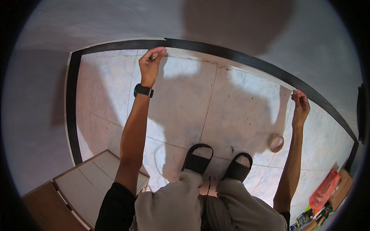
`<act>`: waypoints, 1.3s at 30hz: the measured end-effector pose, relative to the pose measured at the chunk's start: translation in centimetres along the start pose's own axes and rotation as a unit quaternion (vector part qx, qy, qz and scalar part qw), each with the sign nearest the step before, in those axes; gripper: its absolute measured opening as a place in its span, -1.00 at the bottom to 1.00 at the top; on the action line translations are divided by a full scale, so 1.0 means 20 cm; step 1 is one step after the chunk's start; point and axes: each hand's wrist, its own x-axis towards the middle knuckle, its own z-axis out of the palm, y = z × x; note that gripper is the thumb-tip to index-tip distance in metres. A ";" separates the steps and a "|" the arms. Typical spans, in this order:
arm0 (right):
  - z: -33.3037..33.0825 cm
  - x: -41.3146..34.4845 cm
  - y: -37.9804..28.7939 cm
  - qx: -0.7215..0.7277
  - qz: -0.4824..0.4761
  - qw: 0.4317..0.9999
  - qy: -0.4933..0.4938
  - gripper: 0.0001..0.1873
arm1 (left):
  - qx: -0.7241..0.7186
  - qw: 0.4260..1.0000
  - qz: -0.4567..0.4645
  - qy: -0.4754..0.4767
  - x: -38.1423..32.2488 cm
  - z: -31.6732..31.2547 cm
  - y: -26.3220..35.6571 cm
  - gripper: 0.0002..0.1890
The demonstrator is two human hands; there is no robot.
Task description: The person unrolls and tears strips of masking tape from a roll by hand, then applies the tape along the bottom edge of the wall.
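Observation:
A pale strip of tape point(231, 64) stretches between my two hands, just in front of the wall's black skirting band point(208, 48). My left hand point(151, 62) pinches its left end between thumb and fingers, close to the band. The right end is pinched in my right hand point(300, 105), lower in the picture. Whether the strip touches the wall, I cannot tell. Another pale strip point(121, 40) runs along the upper edge of the band at the left. A tape roll point(272, 143) rests on the floor near my right forearm.
Worn tiles cover the floor point(179, 115), where my feet stand in black slides point(198, 161). At lower left is a low wood-edged piece of furniture point(95, 176). A red plastic bag point(325, 189), a cardboard box point(342, 184) and small items sit at lower right.

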 end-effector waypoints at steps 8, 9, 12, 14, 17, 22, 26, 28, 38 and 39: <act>0.18 0.12 0.10 0.043 -0.040 0.996 0.063 -0.81 | 0.091 0.981 0.125 0.115 0.07 0.06 -0.04 -0.87; 0.19 0.12 0.11 0.040 -0.037 0.997 0.063 -0.81 | 0.092 0.982 0.122 0.114 0.08 0.07 -0.04 -0.87; 0.25 0.12 0.12 0.045 -0.060 0.993 0.089 -0.83 | 0.102 0.975 0.161 0.115 0.11 0.08 -0.06 -0.88; 0.28 0.10 0.11 0.062 -0.064 0.989 0.119 -0.83 | 0.060 0.974 0.169 0.135 0.14 0.08 -0.08 -0.88; 0.31 0.11 0.13 0.048 -0.066 0.986 0.145 -0.82 | 0.084 0.974 0.166 0.127 0.15 0.07 -0.11 -0.86; 0.32 0.10 0.15 0.039 -0.066 0.984 0.160 -0.79 | 0.085 0.976 0.150 0.133 0.17 0.09 -0.13 -0.85; 0.34 0.10 0.13 0.029 -0.052 0.985 0.165 -0.79 | 0.086 0.971 0.172 0.143 0.18 0.08 -0.14 -0.85; 0.33 0.10 0.14 0.034 -0.066 0.984 0.163 -0.80 | 0.073 0.973 0.162 0.145 0.18 0.10 -0.13 -0.86; 0.29 0.09 0.12 0.027 -0.070 0.986 0.149 -0.80 | 0.072 0.972 0.194 0.116 0.17 0.11 -0.13 -0.87; 0.28 0.09 0.13 0.027 -0.070 0.986 0.149 -0.80 | 0.066 0.972 0.195 0.116 0.17 0.11 -0.13 -0.87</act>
